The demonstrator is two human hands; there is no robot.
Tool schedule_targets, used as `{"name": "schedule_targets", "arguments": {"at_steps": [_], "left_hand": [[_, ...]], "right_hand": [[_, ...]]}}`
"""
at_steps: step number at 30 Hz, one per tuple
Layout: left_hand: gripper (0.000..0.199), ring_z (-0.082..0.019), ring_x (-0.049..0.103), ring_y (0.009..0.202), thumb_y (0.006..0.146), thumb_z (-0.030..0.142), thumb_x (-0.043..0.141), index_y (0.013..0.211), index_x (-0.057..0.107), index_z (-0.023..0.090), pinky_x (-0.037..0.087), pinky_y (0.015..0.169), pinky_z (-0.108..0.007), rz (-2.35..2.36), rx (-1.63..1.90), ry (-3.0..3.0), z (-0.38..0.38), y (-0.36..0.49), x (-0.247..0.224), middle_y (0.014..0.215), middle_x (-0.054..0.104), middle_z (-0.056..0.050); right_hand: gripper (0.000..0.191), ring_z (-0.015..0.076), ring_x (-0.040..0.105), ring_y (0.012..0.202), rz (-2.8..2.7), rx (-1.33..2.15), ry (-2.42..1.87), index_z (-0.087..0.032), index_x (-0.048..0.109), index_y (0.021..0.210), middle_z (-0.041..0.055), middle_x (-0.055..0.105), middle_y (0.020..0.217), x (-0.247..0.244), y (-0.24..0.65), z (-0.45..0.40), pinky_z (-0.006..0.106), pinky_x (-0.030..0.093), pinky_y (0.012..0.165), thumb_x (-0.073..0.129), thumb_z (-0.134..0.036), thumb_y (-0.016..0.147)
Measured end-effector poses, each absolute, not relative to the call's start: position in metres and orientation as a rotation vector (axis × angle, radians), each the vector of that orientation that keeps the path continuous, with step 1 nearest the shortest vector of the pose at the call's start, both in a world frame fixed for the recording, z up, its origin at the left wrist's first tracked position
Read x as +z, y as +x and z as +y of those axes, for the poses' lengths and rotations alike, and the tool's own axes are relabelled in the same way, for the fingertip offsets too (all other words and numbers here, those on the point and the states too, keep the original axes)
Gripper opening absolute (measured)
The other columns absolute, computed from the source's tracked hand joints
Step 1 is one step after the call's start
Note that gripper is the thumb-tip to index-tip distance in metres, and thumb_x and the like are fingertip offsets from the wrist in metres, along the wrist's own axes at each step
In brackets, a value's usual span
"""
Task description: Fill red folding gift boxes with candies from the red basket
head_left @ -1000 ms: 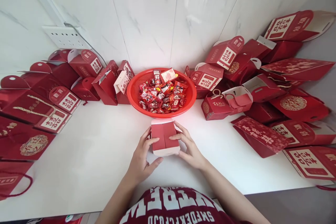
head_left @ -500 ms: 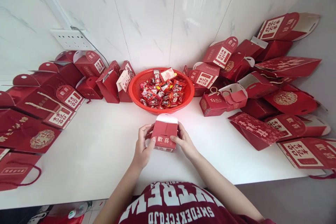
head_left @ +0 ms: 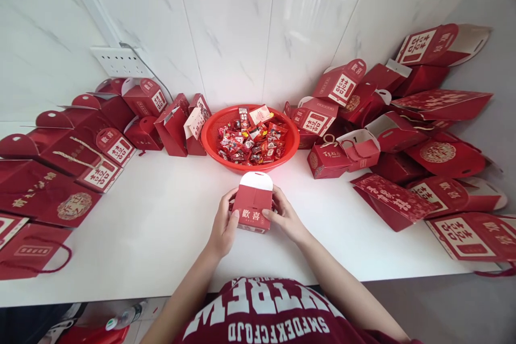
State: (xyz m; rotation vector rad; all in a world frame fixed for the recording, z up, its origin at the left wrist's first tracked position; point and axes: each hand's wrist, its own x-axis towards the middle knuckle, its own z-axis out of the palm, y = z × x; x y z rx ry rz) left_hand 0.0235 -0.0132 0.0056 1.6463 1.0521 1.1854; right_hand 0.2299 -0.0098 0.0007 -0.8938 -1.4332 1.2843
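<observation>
Between my two hands, low over the white table [head_left: 161,242], is a red gift box [head_left: 255,201] with pale Chinese characters on its near flap. My left hand [head_left: 226,220] grips its left side, thumb on the near flap. On the right side my right hand [head_left: 287,217] holds it the same way, the thumb pressing beside the characters. The far flap, white inside with a small slot, stands up. Fingers behind the box are partly hidden. Just beyond it sits a red plastic basket [head_left: 209,145] heaped with wrapped candies [head_left: 252,140].
Red gift boxes [head_left: 97,113] crowd the left side, one red bag [head_left: 34,252] with a cord handle nearest. More stacked boxes [head_left: 439,150] fill the right. A power strip [head_left: 121,62] is on the tiled wall behind. A plastic bottle [head_left: 128,316] lies below the table's front edge.
The far flap of the box stands up a little higher, showing more of its white inside. Both hands keep their hold, and the view has shifted slightly.
</observation>
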Motion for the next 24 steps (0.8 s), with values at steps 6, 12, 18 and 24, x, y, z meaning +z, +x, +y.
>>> {"name": "schedule_targets", "arguments": {"at_steps": [6, 12, 18, 24], "left_hand": [[0.046, -0.028, 0.045, 0.137, 0.103, 0.033, 0.035, 0.148, 0.037, 0.024, 0.038, 0.114, -0.047, 1.126, 1.204, 1.852, -0.02, 0.012, 0.003, 0.149, 0.045, -0.012], [0.057, -0.03, 0.034, 0.146, 0.098, 0.021, 0.046, 0.152, 0.036, 0.033, 0.023, 0.122, -0.053, 1.245, 0.931, 2.512, -0.027, 0.0, 0.036, 0.157, 0.041, -0.004], [0.084, -0.032, 0.031, 0.149, 0.096, 0.049, 0.051, 0.16, 0.006, 0.021, 0.03, 0.121, -0.052, 1.111, 0.299, 2.721, -0.047, -0.006, 0.071, 0.163, 0.027, -0.009], [0.072, -0.034, 0.032, 0.147, 0.097, 0.044, 0.045, 0.16, 0.016, 0.024, 0.041, 0.111, -0.053, 1.648, 0.209, 2.774, -0.05, -0.044, 0.066, 0.164, 0.026, -0.012]], "right_hand": [[0.039, 0.027, 0.043, 0.137, -1.741, 0.951, -0.927, -0.034, 0.055, 0.136, 0.0084, 0.047, 0.141, 0.002, 0.228, -0.021, 0.046, 0.037, 0.115, 0.055, -0.038, 0.097], [0.038, 0.0267, 0.042, 0.139, -1.869, 0.959, -0.881, -0.033, 0.056, 0.136, 0.0082, 0.043, 0.146, 0.006, 0.225, -0.021, 0.045, 0.038, 0.116, 0.052, -0.039, 0.098], [0.041, 0.0268, 0.027, 0.149, -1.98, 1.041, -0.792, -0.03, 0.048, 0.139, 0.0078, 0.029, 0.159, 0.01, 0.215, -0.028, 0.047, 0.032, 0.12, 0.05, -0.041, 0.099], [0.054, 0.0249, 0.044, 0.138, -1.752, 0.878, -1.025, -0.033, 0.027, 0.15, 0.0121, 0.023, 0.159, -0.004, 0.218, -0.026, 0.044, 0.05, 0.104, 0.049, -0.032, 0.101]]}}
